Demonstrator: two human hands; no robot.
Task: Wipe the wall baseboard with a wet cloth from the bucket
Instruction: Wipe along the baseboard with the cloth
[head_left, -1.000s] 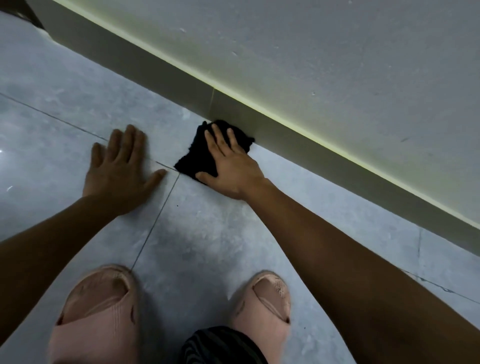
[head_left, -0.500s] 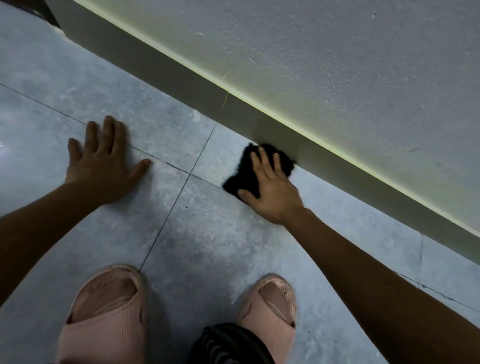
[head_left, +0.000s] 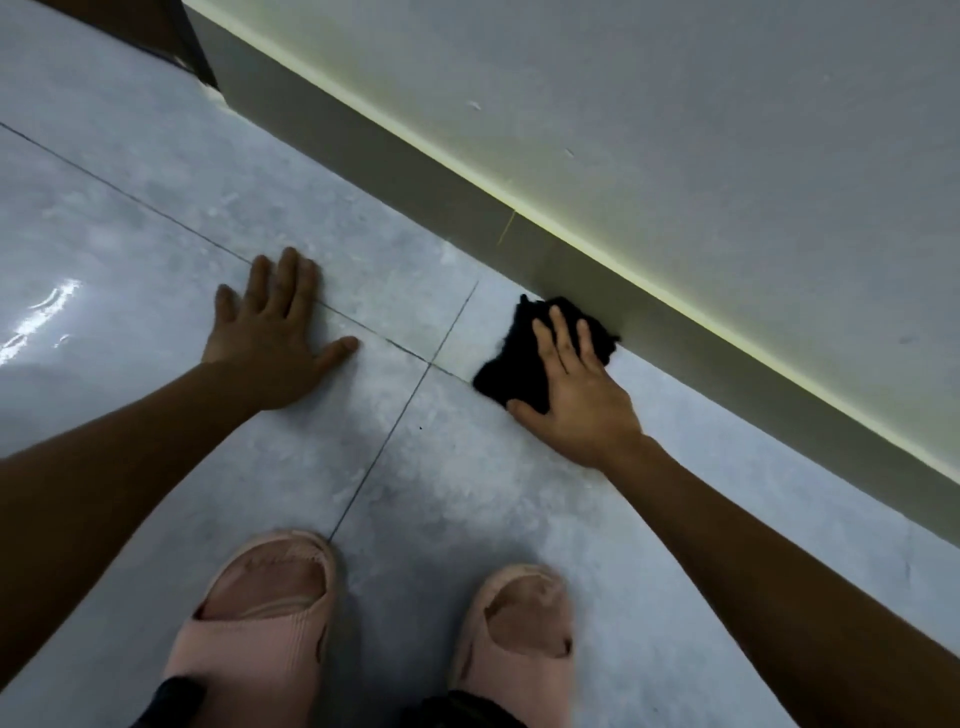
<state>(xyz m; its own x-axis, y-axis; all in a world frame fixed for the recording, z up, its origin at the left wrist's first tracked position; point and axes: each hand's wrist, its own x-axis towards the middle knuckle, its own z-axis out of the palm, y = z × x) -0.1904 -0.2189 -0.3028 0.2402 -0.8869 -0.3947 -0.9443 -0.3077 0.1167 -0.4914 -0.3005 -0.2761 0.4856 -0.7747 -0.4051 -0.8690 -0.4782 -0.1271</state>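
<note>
A black cloth (head_left: 522, 358) lies bunched on the floor tiles, its far edge against the grey baseboard (head_left: 691, 338) that runs diagonally from upper left to lower right under the white wall. My right hand (head_left: 576, 400) presses flat on the cloth with straight fingers, pushing it into the foot of the baseboard. My left hand (head_left: 272, 343) rests flat on the tile, fingers spread, well left of the cloth. No bucket is in view.
Glossy grey floor tiles (head_left: 156, 208) with dark grout lines fill the foreground. My feet in pink slippers (head_left: 260, 608) stand at the bottom edge. A dark door frame (head_left: 182, 36) ends the baseboard at the upper left.
My right hand has slid the cloth along the baseboard to the right, past its vertical joint. The view has shifted right with it, and my left hand stays planted on the tile.
</note>
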